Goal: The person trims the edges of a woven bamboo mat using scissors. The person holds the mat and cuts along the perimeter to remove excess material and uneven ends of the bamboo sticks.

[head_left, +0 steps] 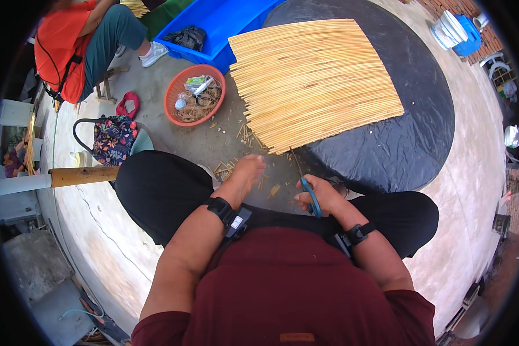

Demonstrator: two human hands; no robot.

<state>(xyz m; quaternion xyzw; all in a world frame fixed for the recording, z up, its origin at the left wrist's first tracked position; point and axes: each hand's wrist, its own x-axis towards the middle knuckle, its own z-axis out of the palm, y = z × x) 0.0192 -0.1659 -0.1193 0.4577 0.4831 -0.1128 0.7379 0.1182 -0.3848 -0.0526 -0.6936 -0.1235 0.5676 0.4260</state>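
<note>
My left hand [249, 173] hovers just below the lower-left corner of the straw mat [317, 81], its fingers apart and slightly bent, holding nothing visible. My right hand [320, 195] grips blue-handled scissors [311, 202]; their dark blades point up to the mat's bottom edge, near or at the straw ends. The mat is made of parallel pale-yellow stalks, uneven along its left edge, and lies partly over a round surface covered in black plastic [415, 150]. Short cut straw pieces [225, 169] are scattered on the floor below it.
An orange basket [173, 104] holds fibres and small items. Behind it is a blue tray [228, 23]. At upper left, a seated person [69, 52] wears red; another person [14, 161] is at far left. A floral bag [112, 141], pole [83, 176] and buckets [447, 30] surround the area.
</note>
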